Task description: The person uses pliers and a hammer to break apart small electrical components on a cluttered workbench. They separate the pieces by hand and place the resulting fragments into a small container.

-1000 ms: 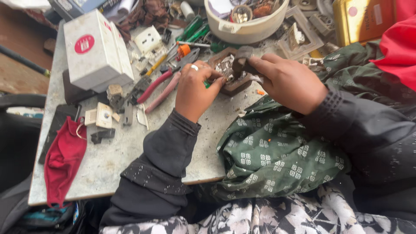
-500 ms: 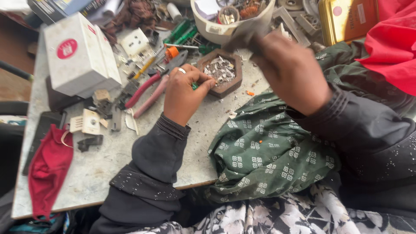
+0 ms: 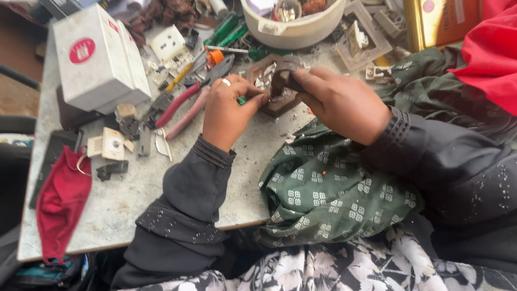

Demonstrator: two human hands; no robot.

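A green patterned cloth (image 3: pixel 328 188) drapes over the near table (image 3: pixel 134 199) edge. Above it, the left hand (image 3: pixel 229 110) pinches a green-handled tool (image 3: pixel 242 101), fingers closed. The right hand (image 3: pixel 342 102) grips a small dark part (image 3: pixel 283 73), possibly a switch piece, over a brown tray (image 3: pixel 269 89). Pink pliers (image 3: pixel 183 105) lie beside; farther back, a white bowl (image 3: pixel 293 29).

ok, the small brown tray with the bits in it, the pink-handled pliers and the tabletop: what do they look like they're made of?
Small brown hexagonal tray: probably wood or moulded plastic; matte brown, thick walls.
Pink-handled pliers: dark metal jaws by their dull grey look, handles likely plastic or rubber sleeves, smooth pink.
Grey tabletop: looks like stone or laminate; pale, speckled, scuffed, with a thin, light brown edge. Cannot tell which.
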